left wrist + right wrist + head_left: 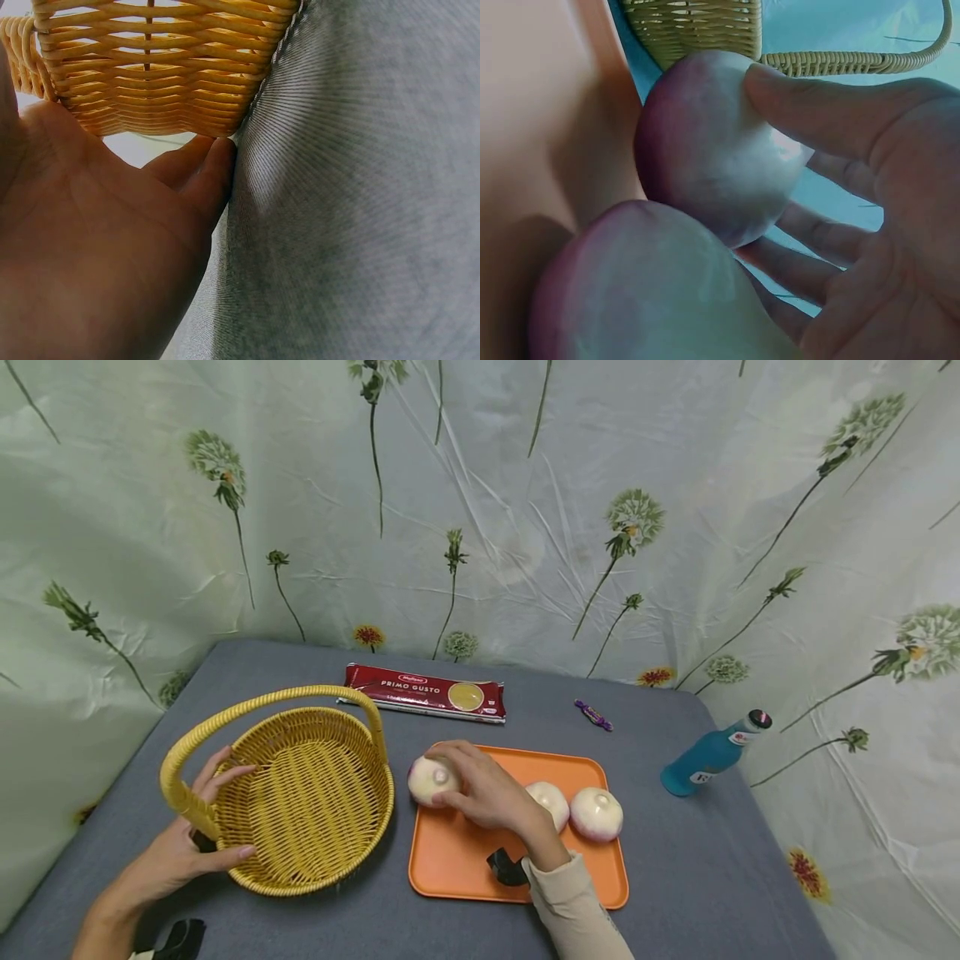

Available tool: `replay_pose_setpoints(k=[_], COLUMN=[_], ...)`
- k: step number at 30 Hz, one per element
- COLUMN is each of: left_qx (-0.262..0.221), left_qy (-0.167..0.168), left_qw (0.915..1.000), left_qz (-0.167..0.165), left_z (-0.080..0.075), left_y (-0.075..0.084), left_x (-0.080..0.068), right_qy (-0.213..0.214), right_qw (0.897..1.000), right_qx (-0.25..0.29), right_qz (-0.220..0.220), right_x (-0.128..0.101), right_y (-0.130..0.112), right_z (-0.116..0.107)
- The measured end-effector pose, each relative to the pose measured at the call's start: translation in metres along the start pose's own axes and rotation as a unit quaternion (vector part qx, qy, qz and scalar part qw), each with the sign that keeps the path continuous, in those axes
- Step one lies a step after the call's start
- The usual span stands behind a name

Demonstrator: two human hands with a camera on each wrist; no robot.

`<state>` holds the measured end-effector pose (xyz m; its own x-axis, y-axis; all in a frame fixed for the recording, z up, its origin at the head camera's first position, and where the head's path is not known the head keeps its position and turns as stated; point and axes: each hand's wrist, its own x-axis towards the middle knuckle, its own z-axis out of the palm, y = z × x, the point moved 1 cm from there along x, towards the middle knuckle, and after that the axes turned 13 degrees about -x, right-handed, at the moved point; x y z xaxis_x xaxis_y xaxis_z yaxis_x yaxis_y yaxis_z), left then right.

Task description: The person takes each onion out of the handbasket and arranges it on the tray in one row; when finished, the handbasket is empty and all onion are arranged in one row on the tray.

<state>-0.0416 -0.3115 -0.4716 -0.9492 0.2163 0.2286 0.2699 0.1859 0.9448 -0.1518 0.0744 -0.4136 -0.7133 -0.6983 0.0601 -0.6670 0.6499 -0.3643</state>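
My right hand [444,778] grips a white-and-purple turnip [426,779] at the left end of an orange tray [457,864]. In the right wrist view the thumb and fingers [810,232] curl round that turnip [712,150]. A second turnip [652,292] lies close in front of it. Two more turnips [553,802] [597,814] lie on the tray's right half. My left hand [213,814] rests against the near left side of an empty yellow wicker basket [315,793], by the handle's base. The left wrist view has its straight fingers [210,172] touching the basket wall [150,67].
A red pasta packet [423,692] lies behind the basket and tray. A small purple sweet [594,714] sits at the back right, and a blue bottle [708,753] lies on its side at the right edge. Floral cloth hangs round the grey table [712,877].
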Motion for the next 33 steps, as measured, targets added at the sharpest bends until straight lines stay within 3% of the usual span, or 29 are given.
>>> replay_pose_setpoints(k=[9,22,33], left_qx=[0.009,-0.001,0.004], left_qy=[0.006,0.009,0.01], left_qw=[0.9999,0.9995,0.9998], left_qz=[-0.001,-0.029,-0.019], left_z=[0.0001,0.0013,0.0009], left_y=[-0.0013,0.0026,0.0018], left_x=[0.0004,0.0,0.0001], right_qy=[-0.024,-0.036,-0.046], right_qw=[1.0,0.999,0.999], right_qx=[-0.017,-0.034,-0.016], right_qz=[0.0,-0.006,-0.003], right_x=[0.0004,-0.0002,-0.0019], right_y=[0.0002,0.0003,0.0019], right_z=[-0.0007,-0.0015,-0.0033])
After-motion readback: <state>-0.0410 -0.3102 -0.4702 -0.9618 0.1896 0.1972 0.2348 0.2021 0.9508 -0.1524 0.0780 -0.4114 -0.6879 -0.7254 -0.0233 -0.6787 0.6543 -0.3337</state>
